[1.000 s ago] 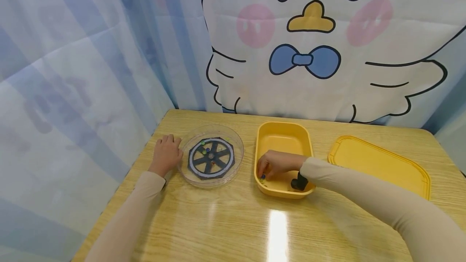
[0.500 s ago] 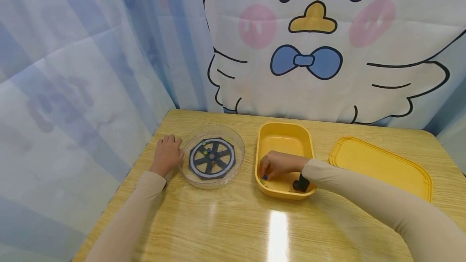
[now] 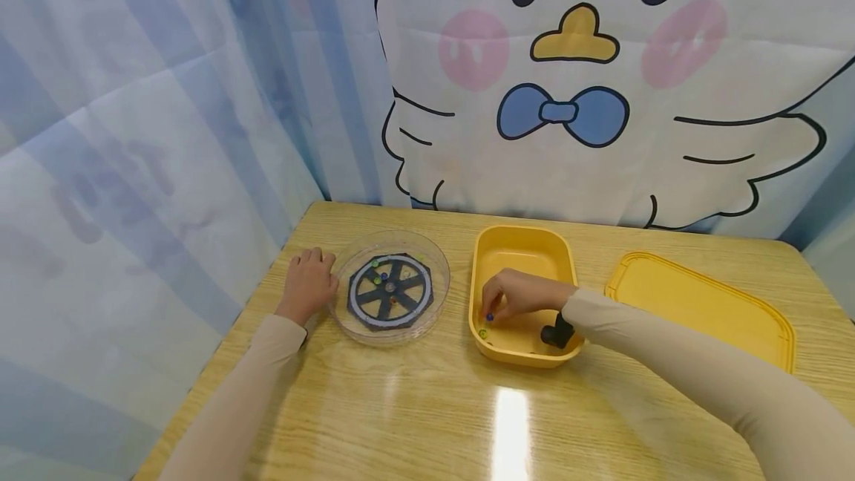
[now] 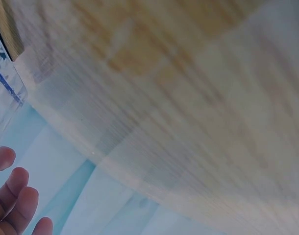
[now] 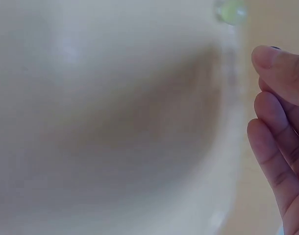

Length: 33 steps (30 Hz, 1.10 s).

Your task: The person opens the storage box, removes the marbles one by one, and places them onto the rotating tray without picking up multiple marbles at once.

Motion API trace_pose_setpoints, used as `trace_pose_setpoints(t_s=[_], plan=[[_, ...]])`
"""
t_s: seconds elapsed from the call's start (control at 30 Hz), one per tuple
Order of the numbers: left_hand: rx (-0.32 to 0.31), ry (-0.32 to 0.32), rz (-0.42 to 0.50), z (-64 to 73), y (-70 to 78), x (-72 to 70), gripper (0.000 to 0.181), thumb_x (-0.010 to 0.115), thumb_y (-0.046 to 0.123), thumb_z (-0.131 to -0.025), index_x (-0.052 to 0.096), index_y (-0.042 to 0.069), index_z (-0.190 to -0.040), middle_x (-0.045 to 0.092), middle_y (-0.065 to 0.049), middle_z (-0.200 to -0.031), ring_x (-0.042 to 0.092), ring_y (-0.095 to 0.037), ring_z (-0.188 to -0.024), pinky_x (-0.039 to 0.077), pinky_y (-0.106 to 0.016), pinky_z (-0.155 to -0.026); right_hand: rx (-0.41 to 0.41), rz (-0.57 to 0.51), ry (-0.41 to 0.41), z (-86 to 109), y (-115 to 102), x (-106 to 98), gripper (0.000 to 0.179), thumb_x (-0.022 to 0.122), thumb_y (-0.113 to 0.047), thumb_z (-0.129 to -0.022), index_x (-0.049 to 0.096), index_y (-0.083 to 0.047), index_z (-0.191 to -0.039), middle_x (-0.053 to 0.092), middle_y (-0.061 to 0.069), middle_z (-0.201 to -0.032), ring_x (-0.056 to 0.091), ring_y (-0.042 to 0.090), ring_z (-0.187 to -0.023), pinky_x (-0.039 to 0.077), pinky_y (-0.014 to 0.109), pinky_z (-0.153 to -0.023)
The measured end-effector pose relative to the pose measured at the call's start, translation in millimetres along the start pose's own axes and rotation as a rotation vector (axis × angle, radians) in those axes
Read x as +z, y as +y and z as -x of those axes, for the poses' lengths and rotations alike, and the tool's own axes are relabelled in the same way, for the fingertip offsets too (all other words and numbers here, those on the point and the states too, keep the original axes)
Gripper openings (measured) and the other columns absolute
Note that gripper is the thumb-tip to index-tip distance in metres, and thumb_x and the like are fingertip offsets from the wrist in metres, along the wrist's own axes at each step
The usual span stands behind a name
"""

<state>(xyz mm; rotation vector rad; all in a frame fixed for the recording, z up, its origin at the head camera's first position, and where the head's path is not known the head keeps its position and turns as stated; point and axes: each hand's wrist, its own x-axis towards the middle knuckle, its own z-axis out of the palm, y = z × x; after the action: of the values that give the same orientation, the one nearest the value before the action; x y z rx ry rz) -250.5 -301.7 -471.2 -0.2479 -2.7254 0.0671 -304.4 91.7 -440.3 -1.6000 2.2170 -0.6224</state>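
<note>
In the head view my right hand [image 3: 517, 293] is inside the yellow box [image 3: 524, 237], pinching a small blue marble [image 3: 490, 317] between thumb and finger. A dark sliver of that marble [image 5: 275, 47] shows above the thumb in the right wrist view. Below the hand, a green marble [image 3: 483, 333] lies on the box floor near its left side. My left hand [image 3: 309, 285] rests at the left rim of a clear round dish [image 3: 444, 273], fingers loosely bent. Green marbles [image 3: 377, 280] and a blue one [image 3: 384, 277] lie in the dish, over a dark wheel-shaped figure [image 3: 390, 321].
A yellow lid [image 3: 701, 310] lies right of the box, partly behind my right sleeve. The wooden table [image 3: 427, 421] ends at a printed curtain [image 3: 568, 169] at the back and another [image 3: 154, 191] on the left. A black wrist camera [image 3: 557, 331] hangs under my right wrist.
My right hand has risen slightly and shifted right within the box, carrying the blue marble off the green one beside it. The left hand has stayed by the dish.
</note>
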Motion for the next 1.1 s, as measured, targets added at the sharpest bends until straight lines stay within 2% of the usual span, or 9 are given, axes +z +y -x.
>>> trace_pose_setpoints(t_s=[0.23, 0.4, 0.67, 0.73, 0.93, 1.1], plan=[[-0.005, -0.008, 0.014, -0.4, 0.3, -0.3, 0.017, 0.054, 0.010, -0.085, 0.059, 0.000, -0.098, 0.054, -0.020, -0.090, 0.052, -0.036, -0.083, 0.043, -0.050, -0.076, 0.030, -0.011, 0.053, 2.6, -2.1, -15.3, 0.010, 0.073, -0.007, -0.079, 0.075, -0.008, -0.090, 0.071, 0.001, -0.088, 0.066, 0.011, -0.082, 0.055, 0.023, -0.076], [0.002, 0.003, 0.008, -0.1, 0.9, -2.0, 0.014, 0.054, 0.009, -0.085, 0.060, 0.001, -0.094, 0.054, -0.019, -0.087, 0.052, -0.034, -0.079, 0.043, -0.048, -0.073, 0.063, -0.039, 0.094, 1.9, -5.3, -27.4, 0.013, 0.073, -0.006, -0.079, 0.075, -0.008, -0.092, 0.071, 0.001, -0.090, 0.065, 0.011, -0.083, 0.056, 0.033, -0.078], [0.009, 0.010, 0.002, 0.2, 0.3, -1.9, 0.015, 0.054, 0.009, -0.084, 0.061, 0.001, -0.095, 0.054, -0.019, -0.087, 0.052, -0.034, -0.079, 0.044, -0.049, -0.072, 0.066, -0.065, 0.141, -5.0, -16.7, -47.7, 0.015, 0.072, -0.005, -0.080, 0.074, -0.005, -0.095, 0.072, 0.006, -0.093, 0.066, 0.017, -0.085, 0.055, 0.041, -0.081], [0.009, 0.012, 0.004, 0.3, 0.3, -1.8, 0.016, 0.054, 0.009, -0.084, 0.061, 0.000, -0.096, 0.054, -0.019, -0.087, 0.052, -0.035, -0.079, 0.044, -0.049, -0.073, 0.083, -0.076, 0.142, -8.0, -20.4, -51.7, 0.016, 0.072, -0.005, -0.080, 0.074, -0.007, -0.096, 0.071, 0.005, -0.094, 0.066, 0.019, -0.086, 0.054, 0.043, -0.082], [0.010, 0.013, 0.003, 0.0, 0.7, -1.7, 0.017, 0.054, 0.008, -0.085, 0.061, 0.000, -0.097, 0.055, -0.020, -0.088, 0.052, -0.035, -0.080, 0.044, -0.049, -0.073, 0.087, -0.076, 0.150, -22.5, -22.5, -58.4, 0.015, 0.073, -0.009, -0.080, 0.075, -0.010, -0.095, 0.070, 0.004, -0.094, 0.065, 0.016, -0.087, 0.055, 0.038, -0.083], [0.008, 0.018, 0.005, -0.3, 0.7, -1.3, 0.017, 0.054, 0.009, -0.084, 0.061, 0.000, -0.097, 0.054, -0.020, -0.088, 0.053, -0.035, -0.080, 0.044, -0.050, -0.074, 0.095, -0.053, 0.170, -40.8, -25.9, -63.9, 0.014, 0.074, -0.010, -0.080, 0.075, -0.010, -0.093, 0.071, 0.004, -0.093, 0.064, 0.015, -0.084, 0.054, 0.042, -0.083]])
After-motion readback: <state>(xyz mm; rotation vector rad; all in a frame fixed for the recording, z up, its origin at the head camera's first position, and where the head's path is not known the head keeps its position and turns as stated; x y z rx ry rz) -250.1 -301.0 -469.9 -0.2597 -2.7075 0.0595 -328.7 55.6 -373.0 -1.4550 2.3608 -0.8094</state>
